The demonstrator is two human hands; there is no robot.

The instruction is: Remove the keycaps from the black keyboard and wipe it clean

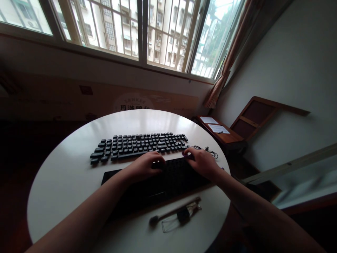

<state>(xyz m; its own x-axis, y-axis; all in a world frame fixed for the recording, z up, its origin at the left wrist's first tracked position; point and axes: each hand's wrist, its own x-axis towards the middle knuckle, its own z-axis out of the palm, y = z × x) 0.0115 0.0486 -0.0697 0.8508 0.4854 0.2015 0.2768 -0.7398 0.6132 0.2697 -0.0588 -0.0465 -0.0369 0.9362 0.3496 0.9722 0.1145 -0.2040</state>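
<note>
A black keyboard base (173, 179) with its keycaps off lies across the white round table. My left hand (147, 164) is curled at its far edge, thumb and fingers bent around that edge; the fingertips are partly hidden in the dark. At the base's far right corner, my right hand (202, 162) pinches a small purple thing (186, 155) whose kind I cannot make out. Beyond both hands, loose black keycaps (139, 144) stand in rows, laid out like a keyboard. Nearer to me lie a brush (168, 212) with dark bristles and a wire keycap puller (183, 214) with a black grip.
A coiled black cable (210, 153) lies at the right of the round table (60, 182). Past the table's right edge stands a wooden chair (223, 131) with papers (218, 129) and a pen on its seat. Barred windows (142, 35) and a curtain (223, 79) are behind.
</note>
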